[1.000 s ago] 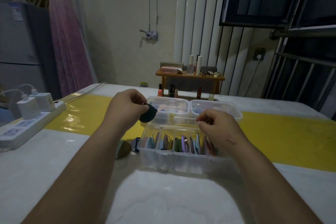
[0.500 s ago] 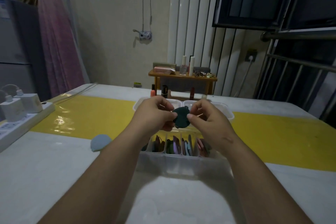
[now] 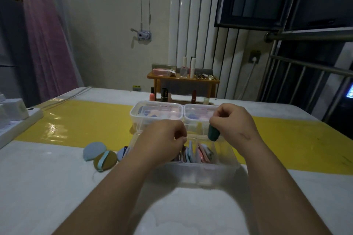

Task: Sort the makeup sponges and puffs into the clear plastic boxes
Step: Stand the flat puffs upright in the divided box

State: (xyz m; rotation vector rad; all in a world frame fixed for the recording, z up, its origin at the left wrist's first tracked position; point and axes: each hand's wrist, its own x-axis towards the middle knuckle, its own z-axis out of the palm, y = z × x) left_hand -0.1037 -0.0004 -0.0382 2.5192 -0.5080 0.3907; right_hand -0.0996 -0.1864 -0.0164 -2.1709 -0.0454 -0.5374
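While both forearms reach forward side by side over the white surface (image 3: 38,187), the right hand (image 3: 234,122) is raised above the far right corner of the divided clear box (image 3: 225,170). It pinches a dark green puff (image 3: 213,133) between thumb and curled fingers, and the puff hangs down. The left hand (image 3: 164,139) is lower, knuckles up, with fingers curled down among the upright puffs (image 3: 202,153) in that box; whether it grips one I cannot tell. Left of the box, a blue puff (image 3: 93,150) and a mustard puff (image 3: 107,160) lie touching.
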